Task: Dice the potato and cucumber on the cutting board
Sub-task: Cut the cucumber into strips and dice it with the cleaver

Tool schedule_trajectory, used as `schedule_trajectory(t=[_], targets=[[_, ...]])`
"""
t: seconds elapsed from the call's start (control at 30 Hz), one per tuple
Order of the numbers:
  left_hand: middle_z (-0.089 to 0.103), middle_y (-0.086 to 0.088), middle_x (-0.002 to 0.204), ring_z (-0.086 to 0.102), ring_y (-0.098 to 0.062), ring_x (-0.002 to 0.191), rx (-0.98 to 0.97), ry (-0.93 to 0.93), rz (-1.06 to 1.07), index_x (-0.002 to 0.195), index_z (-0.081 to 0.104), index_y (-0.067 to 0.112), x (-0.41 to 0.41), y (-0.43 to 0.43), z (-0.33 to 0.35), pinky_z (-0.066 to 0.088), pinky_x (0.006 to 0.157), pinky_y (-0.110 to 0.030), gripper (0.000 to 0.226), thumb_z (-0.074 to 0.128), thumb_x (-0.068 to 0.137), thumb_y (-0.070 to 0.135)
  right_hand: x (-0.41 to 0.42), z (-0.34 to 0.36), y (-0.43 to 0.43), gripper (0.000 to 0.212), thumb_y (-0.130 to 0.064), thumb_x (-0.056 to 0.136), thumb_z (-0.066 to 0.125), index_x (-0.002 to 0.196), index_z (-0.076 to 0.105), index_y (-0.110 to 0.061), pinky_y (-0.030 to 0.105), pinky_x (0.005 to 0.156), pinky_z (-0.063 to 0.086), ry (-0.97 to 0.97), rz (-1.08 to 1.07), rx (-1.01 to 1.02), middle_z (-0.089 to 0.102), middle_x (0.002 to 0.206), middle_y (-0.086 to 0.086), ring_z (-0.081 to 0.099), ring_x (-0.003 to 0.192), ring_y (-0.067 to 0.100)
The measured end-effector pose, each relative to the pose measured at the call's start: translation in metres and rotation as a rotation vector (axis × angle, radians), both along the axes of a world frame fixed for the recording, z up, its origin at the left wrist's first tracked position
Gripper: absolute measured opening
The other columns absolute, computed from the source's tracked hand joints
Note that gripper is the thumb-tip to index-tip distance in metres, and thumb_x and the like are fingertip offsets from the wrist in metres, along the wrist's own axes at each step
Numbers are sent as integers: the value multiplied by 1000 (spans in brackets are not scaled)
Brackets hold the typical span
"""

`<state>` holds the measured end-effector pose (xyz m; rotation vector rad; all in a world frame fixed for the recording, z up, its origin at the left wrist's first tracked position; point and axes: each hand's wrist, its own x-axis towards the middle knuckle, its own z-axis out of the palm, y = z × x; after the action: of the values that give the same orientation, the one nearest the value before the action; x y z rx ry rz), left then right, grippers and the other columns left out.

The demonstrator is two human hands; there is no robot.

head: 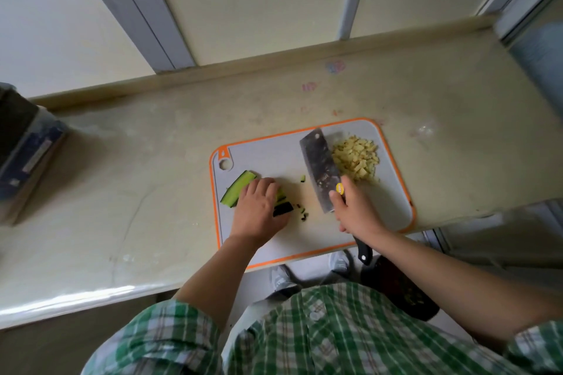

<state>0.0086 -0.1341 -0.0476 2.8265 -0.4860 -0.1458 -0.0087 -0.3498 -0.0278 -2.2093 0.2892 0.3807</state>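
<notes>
Fingers [264,185] of the left hand [259,210] curl close together, holding the cucumber strips [237,189] on the cutting board [274,143]. The right hand [358,211] grips the cleaver [320,170] beside the diced potato [355,158]. Tuck fingertips back before chopping.

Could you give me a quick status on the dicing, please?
Left hand holds cucumber strips. Right hand grips cleaver. Potato already diced, piled on board. Nothing blocking.
</notes>
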Motion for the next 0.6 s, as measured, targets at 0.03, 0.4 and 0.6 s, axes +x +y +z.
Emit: schedule_trajectory(t=[0.03,0.4,0.6], targets=[[61,-9,115,56,-32,106,10,5,0,116,60,9,-1,0,-1,45,92,-41,62,76,67,43,-5,1,7,10,-22,99,42,95,36,-15,47,41,49,-3,36,21,47,65,6,50,41,22],[53,-10,130,48,-30,119,-18,47,7,130,51,8,-4,-1,-4,39,102,-40,64,71,79,41,-12,-6,-3,13,-24,100,40,100,36,-11,32,39,44,40,-70,-54,50,69,5,55,38,23],[58,-13,124,54,-33,113,-17,46,32,126,55,5,-5,-3,-3,44,97,-42,62,75,75,34,-26,-4,18,12,-23,99,42,95,36,-13,52,52,50,-28,109,-73,53,69,15,57,53,35]])
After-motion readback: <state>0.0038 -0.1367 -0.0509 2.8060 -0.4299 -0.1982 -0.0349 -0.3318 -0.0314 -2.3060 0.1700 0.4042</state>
